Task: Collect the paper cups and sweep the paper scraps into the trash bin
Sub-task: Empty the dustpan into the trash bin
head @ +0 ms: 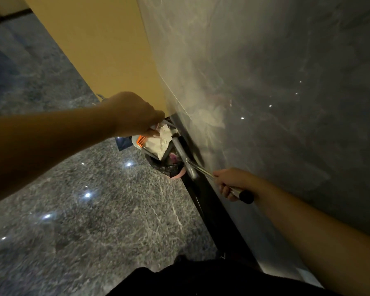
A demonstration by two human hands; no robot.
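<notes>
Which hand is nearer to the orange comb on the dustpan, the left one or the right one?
Left. The left hand is just above the orange comb, gripping the dustpan beside it. The right hand is farther away, down the metal handle, gripping near its black end.

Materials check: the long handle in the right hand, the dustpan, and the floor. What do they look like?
Handle: looks like polished metal tube, bright glints, with a dark, probably rubber or plastic grip at the right hand.
Dustpan: likely plastic, pale matte with an orange comb.
Floor: polished grey veined stone, mirrors lights.
</notes>
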